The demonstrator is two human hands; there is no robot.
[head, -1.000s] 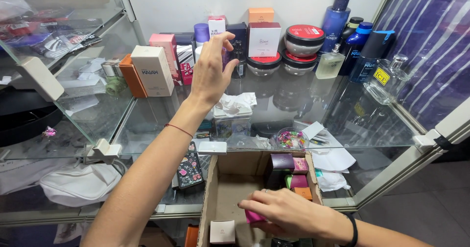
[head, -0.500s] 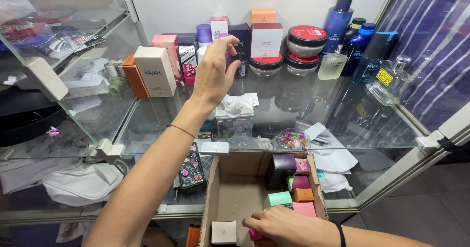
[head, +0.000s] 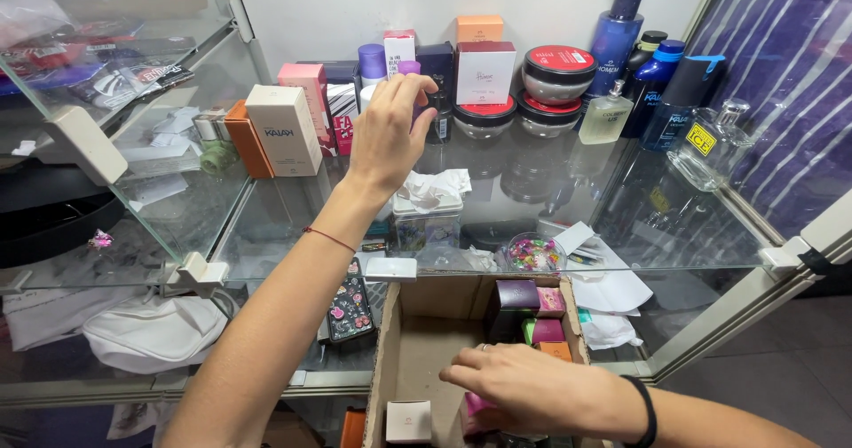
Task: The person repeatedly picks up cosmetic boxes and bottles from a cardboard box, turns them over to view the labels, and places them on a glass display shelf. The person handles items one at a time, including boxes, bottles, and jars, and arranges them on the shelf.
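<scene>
- The left hand [head: 390,133] is reaching over the glass shelf [head: 532,199], fingers curled and pinching a small purple-capped bottle [head: 410,71] among the items at the back.
- The right hand [head: 524,386] is resting palm-down inside the cardboard box [head: 390,359], fingers loosely spread over the small boxes there; whether it is gripping one cannot be told.
- Step in hand, judged: the bottle is being placed or adjusted on the shelf while the other hand is seeking a further item in the box.
- The next move, judged, is calling for a steady release so that neighbouring items are not toppled.
- Count: one cream carton [head: 284,130] left of the left hand; two red-lidded jars [head: 559,73] to its right; three blue bottles [head: 617,31] further right; one white box [head: 408,421] left of the right hand.
</scene>
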